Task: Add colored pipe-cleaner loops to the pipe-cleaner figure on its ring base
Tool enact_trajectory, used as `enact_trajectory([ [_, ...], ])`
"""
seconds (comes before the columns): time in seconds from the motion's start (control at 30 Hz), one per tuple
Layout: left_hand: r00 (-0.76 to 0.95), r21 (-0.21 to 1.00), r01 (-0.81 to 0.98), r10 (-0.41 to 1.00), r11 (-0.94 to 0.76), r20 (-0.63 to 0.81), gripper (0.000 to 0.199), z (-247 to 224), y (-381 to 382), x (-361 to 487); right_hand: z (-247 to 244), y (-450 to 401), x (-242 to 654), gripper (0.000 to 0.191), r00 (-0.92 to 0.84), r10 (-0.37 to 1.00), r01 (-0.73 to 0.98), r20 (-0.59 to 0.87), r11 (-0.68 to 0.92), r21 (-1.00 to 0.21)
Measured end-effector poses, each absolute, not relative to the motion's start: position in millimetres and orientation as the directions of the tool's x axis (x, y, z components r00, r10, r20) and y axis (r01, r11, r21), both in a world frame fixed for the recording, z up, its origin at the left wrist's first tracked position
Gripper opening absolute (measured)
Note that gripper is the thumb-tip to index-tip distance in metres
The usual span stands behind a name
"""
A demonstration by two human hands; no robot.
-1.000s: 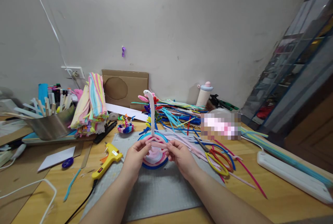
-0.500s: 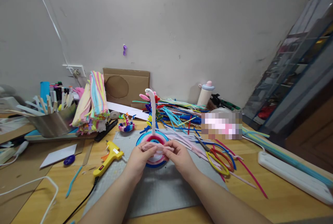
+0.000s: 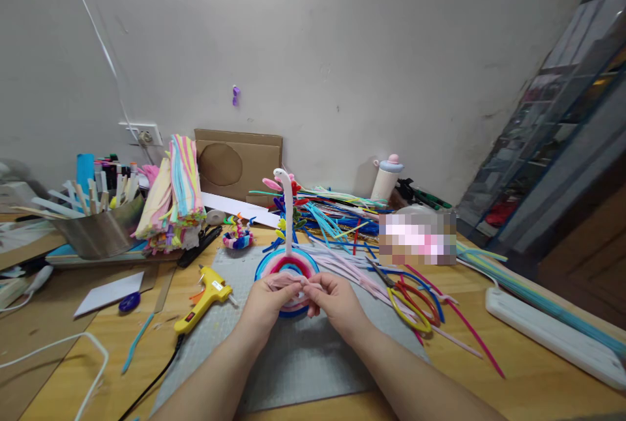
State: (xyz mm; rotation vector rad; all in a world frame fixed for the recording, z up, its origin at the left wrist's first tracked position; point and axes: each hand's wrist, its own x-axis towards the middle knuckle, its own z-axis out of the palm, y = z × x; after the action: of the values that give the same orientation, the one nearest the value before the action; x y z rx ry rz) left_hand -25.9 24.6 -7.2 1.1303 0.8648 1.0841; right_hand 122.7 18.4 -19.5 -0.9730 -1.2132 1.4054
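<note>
A bundle of pale pink pipe cleaners (image 3: 285, 279) is pinched between my two hands. My left hand (image 3: 268, 300) is closed on its left part, and my right hand (image 3: 333, 297) grips its right end, fingertips nearly meeting in the middle. Just behind and below lies a round coiled piece (image 3: 264, 266) in blue, white, pink and red rings, partly covered by my hands. From its back edge rises a white fuzzy stem (image 3: 289, 219) with a curved top, with coloured pipe-cleaner shapes behind it.
A yellow glue gun (image 3: 205, 297) lies left on the grey mat (image 3: 303, 369). Open scissors (image 3: 405, 300) and loose pipe cleaners (image 3: 342, 264) lie to the right. A metal bowl of sticks (image 3: 98, 225), a bottle (image 3: 386, 180) and a power strip (image 3: 552, 333) stand around the table.
My hands have drawn slightly closer together and the fingers of my right hand have curled further round. The pink bundle is bunched more tightly between them.
</note>
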Motion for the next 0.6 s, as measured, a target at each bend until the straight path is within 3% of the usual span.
enact_trajectory([
  [0.6,0.178,0.973,-0.218,0.983,0.076,-0.037,0.025,-11,30,-36,-21,24,128,0.040,-0.168,0.986,-0.176,-0.002,-0.032,-0.984],
])
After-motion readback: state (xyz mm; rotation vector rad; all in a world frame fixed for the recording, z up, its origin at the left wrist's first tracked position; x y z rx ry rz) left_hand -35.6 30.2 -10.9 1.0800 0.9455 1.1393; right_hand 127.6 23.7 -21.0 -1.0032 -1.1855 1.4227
